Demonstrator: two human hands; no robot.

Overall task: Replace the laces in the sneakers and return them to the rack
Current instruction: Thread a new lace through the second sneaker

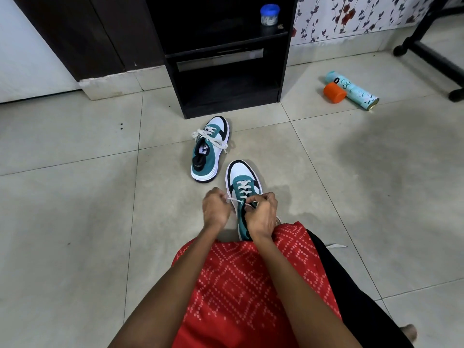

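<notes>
Red patterned cloth (241,285) over the lap, nearest the lens. Both fists closed on white lace (236,200): left hand (216,208) pulling an end out to the side, right hand (261,214) pinching the other end over the near sneaker (242,179), toe toward the rack (226,59). Second sneaker (209,149) laced, on the floor (75,197) between the first and the rack's foot. Spray can (351,90) and orange cap (334,92) lying near the floor's far right edge. Blue-lidded jar (270,14) on a rack shelf.

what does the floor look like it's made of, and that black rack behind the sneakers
Floor: glazed ceramic or stone-look tile, probably; pale mottled squares, thin grout lines, soft sheen. Rack: likely laminated board, matte black; flat panels with square edges, though painted wood is possible.
</notes>
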